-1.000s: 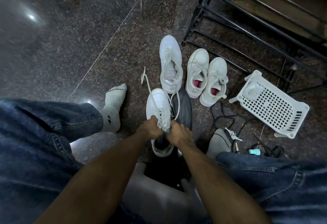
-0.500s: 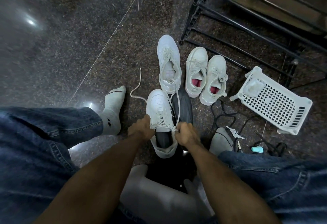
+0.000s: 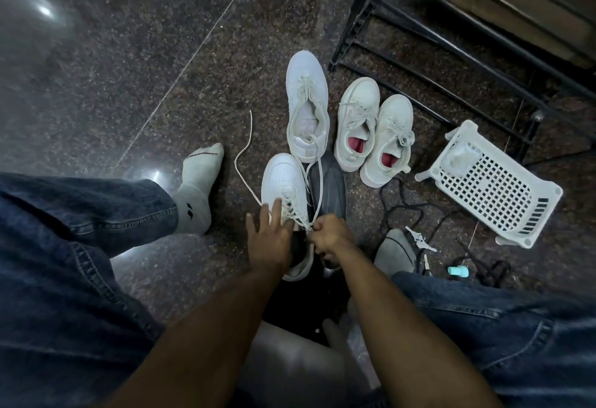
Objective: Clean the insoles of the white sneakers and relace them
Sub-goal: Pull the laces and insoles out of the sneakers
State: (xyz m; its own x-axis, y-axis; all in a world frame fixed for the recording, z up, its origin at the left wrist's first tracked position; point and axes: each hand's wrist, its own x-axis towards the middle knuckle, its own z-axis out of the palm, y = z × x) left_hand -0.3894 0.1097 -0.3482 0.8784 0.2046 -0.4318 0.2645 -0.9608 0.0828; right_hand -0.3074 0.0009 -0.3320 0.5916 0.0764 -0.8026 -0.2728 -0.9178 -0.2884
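From my remote view: left hand [image 3: 269, 240], fingers spread straight, rests on the laces of the near white sneaker [image 3: 283, 181] on the floor between the knees. Right hand [image 3: 329, 236], fingers curled, pinches the lace [image 3: 317, 188] just right of it.

White sneakers [image 3: 283, 188] and a white lace [image 3: 242, 152] on dark speckled granite floor [image 3: 129, 69]; a second pair [image 3: 374, 130] shows pink-red insoles. Blue denim jeans [image 3: 64, 246], grey-white socks [image 3: 198, 188], a white perforated basket [image 3: 493, 181], a black rack [image 3: 451, 36].
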